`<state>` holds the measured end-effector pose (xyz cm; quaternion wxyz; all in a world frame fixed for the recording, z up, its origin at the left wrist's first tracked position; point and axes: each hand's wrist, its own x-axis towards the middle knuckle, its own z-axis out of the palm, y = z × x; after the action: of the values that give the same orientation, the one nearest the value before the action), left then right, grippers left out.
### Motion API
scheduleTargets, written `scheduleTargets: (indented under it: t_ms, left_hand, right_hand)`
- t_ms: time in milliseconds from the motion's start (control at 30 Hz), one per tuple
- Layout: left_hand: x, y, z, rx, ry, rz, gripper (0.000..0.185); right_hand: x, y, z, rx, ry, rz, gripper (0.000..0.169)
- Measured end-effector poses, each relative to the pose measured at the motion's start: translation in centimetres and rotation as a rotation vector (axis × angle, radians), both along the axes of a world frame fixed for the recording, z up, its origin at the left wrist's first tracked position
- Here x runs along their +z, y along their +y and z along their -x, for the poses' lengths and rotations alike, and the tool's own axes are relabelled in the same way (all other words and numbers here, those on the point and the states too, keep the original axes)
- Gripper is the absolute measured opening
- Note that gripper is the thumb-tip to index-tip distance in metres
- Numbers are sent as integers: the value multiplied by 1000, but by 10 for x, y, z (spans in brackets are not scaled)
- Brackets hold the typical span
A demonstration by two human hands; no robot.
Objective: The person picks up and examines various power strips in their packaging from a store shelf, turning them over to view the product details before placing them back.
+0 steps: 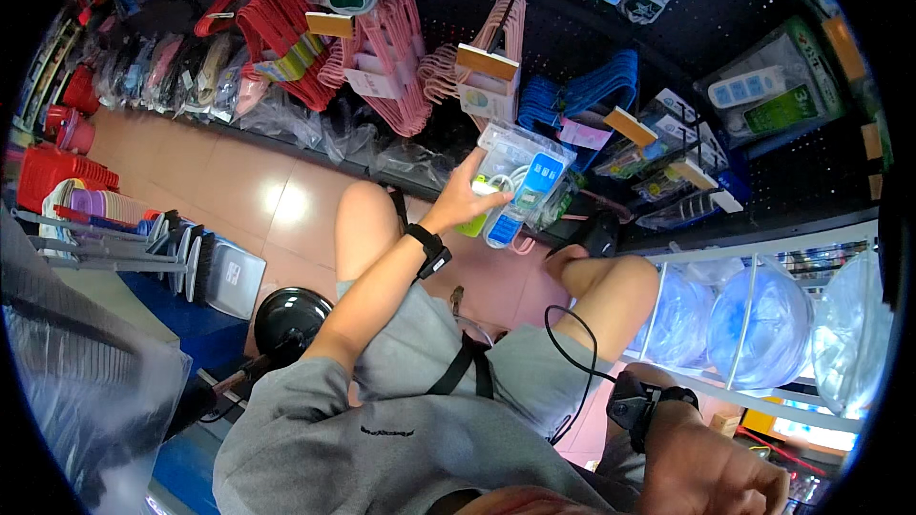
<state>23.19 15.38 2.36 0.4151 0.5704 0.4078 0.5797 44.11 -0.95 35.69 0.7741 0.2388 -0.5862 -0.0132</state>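
My left hand [469,193] grips a power strip in a clear plastic package [538,179], with the thumb across its front. The strip is white with blue socket faces, and a coiled white cable lies beside it. The package is held tilted below the hanger rack. At the lower right, close to the camera, is my right hand [715,461], partly cut off by the picture's lower edge. Its fingers look curled, but whether anything is in them is hidden. Blue clothes hangers [583,93] hang just beyond the package.
Pink hangers [383,57] and red hangers [286,36] hang from a black pegboard. Another packaged power strip [748,89] hangs at right. White racking with large blue water bottles [758,329] stands at my right. Dustpans [232,279] and a black round base [292,320] stand at left.
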Motion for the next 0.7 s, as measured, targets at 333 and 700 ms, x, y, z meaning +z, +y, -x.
scheduleTargets:
  t_ms: [333,700]
  left_hand:
    - [6,-10,10,11,-164,103,79]
    - [-1,-2,3,-60,-292,261,62]
  right_hand:
    - [-136,147,12,193,-387,1167,9]
    - [-268,207,39,49,-393,1621,48]
